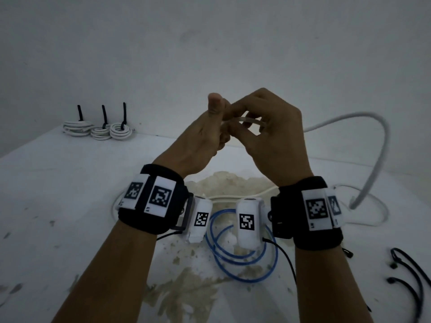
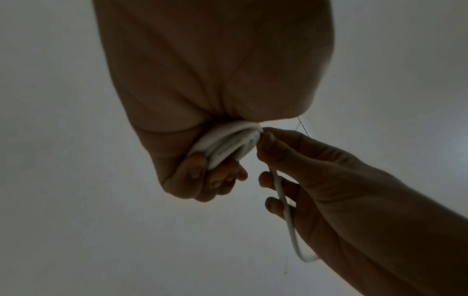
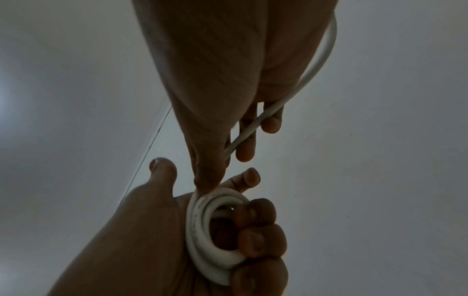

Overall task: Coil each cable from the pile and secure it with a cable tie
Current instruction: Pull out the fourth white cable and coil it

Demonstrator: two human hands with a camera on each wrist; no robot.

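Blue cable point(image 1: 242, 255): thin, glossy, loose loops on counter point(image 1: 58, 183) nearest, beside black cable ties point(image 1: 410, 276).

White cable point(image 3: 202, 236): round, smooth, likely light but springy; small coil held above counter.

Left hand point(image 1: 198, 141): grip curled tight round coil.

Right hand point(image 1: 268, 136): fingers curled round free run point(image 1: 373, 145); feed from close to coil.

Far: three tied white coils point(image 1: 98, 130).

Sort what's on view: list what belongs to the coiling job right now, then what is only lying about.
In use:
- thick white cable, partly wound into a coil
- left hand, gripping the coil
- right hand, feeding the loose length

Lying about:
- three tied white coils at the far edge
- thin blue cable loops
- loose black cable ties
- white table
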